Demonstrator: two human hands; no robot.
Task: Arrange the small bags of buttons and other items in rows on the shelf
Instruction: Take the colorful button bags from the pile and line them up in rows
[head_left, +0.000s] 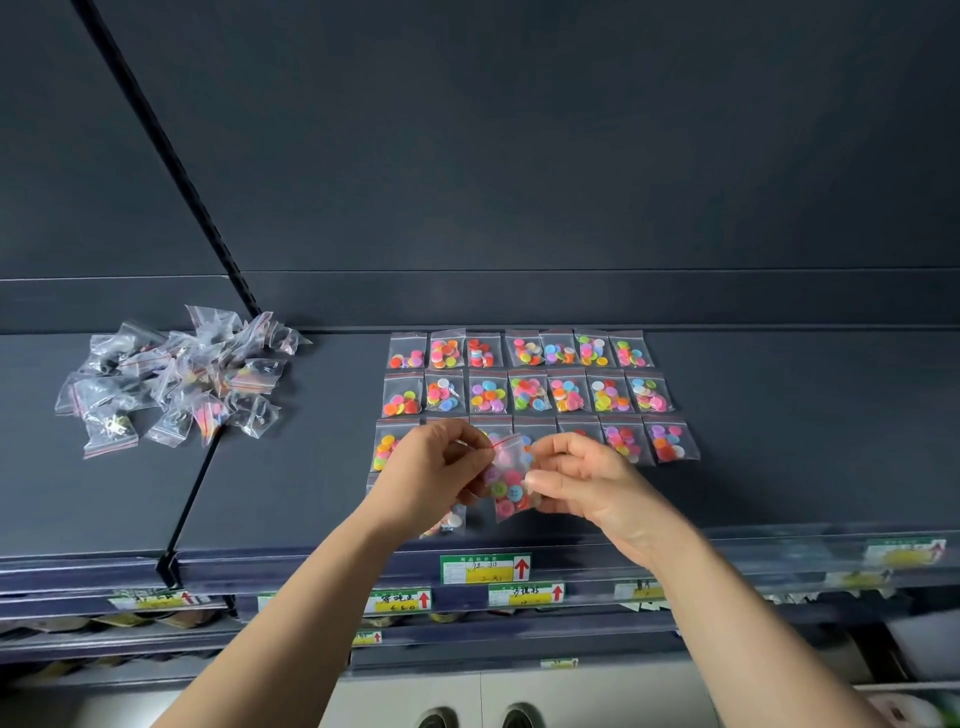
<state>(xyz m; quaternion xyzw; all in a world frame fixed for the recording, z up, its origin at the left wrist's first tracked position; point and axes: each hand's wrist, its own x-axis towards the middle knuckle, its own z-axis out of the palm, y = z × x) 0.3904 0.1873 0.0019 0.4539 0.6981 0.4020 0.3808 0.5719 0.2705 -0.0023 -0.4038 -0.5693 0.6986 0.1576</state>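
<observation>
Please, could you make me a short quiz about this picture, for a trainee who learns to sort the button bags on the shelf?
1. True or false: the loose pile of bags lies to the right of the neat rows.
2. What do the left hand and the right hand hold together? A) one bag of buttons; B) a pair of scissors; C) nothing.
3. How many bags lie in the back row?
Key: 1 false, the pile lies to their left. 2 A. 3 seven.
</observation>
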